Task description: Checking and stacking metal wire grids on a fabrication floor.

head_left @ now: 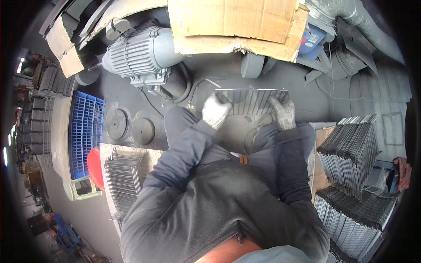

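Fingers of my left hand [215,110] and right hand [283,111], in knitted gloves, curl over the two ends of a flat wire grid [251,101] at frame centre. Stacked dark grids [351,149] fan out at right, bare wire racks [124,177] lower left. Beyond sits a ribbed grey motor [140,55] under torn cardboard [237,22].

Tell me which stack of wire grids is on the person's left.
The smaller stack of wire grids beside the blue crate and red object. The bigger, darker stacks lie on the right; a single grid is held by both hands.
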The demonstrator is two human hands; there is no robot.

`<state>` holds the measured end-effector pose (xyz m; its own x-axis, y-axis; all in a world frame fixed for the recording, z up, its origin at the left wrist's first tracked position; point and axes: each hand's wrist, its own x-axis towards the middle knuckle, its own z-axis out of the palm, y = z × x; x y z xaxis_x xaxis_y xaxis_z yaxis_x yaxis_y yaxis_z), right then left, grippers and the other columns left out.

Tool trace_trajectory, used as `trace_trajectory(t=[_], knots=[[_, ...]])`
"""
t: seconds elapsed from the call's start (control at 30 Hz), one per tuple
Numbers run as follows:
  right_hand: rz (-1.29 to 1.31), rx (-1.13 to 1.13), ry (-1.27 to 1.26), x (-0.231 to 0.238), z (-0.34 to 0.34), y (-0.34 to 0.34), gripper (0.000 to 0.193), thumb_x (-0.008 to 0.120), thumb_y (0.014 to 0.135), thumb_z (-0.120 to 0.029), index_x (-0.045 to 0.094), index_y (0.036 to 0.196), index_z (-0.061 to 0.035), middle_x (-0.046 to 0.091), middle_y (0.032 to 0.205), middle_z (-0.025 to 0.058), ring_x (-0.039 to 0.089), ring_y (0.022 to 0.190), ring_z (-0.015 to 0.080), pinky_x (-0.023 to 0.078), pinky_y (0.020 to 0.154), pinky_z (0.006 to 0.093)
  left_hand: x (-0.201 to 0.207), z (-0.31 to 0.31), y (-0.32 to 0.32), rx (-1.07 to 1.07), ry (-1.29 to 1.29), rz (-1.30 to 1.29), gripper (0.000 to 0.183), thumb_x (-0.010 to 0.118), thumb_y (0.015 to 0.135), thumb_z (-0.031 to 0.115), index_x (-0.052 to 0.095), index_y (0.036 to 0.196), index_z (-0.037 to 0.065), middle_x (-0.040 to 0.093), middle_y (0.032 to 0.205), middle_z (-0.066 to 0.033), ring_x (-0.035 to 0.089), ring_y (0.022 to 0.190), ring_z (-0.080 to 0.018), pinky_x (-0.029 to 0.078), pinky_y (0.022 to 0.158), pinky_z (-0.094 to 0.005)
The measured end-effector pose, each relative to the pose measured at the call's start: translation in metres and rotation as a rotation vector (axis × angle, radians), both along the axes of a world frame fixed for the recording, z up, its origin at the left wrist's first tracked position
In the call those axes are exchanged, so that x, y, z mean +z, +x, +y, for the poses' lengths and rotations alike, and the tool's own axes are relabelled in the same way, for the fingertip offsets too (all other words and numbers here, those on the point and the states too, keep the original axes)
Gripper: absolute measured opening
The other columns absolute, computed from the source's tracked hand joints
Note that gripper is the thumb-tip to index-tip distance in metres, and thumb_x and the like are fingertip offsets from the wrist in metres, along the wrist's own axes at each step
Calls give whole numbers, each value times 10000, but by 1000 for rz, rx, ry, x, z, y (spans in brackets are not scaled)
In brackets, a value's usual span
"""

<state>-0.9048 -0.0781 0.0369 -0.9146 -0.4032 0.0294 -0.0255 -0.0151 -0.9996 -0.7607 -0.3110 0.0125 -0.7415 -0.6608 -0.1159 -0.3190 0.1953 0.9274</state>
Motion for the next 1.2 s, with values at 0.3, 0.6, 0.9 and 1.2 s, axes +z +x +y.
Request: trace_trajectory(t=[0.3,0.6,0.9,1.2], knots=[[-156,-110,84,-59,16,-54,255,757,992,-137,678,1181,13,699,1013,55,648,903,156,526,818,314,-28,-15,-68,-218,-137,-223,365,857,786,319,683,930,33,739,823,-175,732,795,-324,579,765,-444],[-126,60,234,-16,-96,16,204,743,994,-187,735,1004,17,694,814,59,664,735,174,556,670,326,-25,-96,41,-68,44,-251,295,804,815,243,729,926,-19,749,738,-125,750,737,-213,578,646,-372],[-314,93,21,62,9,37,333,707,1015,-166,678,1291,19,725,1102,83,686,929,161,584,819,316,67,-26,61,-283,813,105,178,744,965,54,630,1096,18,739,915,-98,710,713,-169,594,643,-281],[0,-120,21,116,41,99,343,881,894,-29,722,1197,-1,781,1140,94,731,1048,182,579,946,331,118,21,78,-197,336,275,118,741,915,-42,706,1023,-10,730,1076,-85,669,961,-140,536,859,-289]])
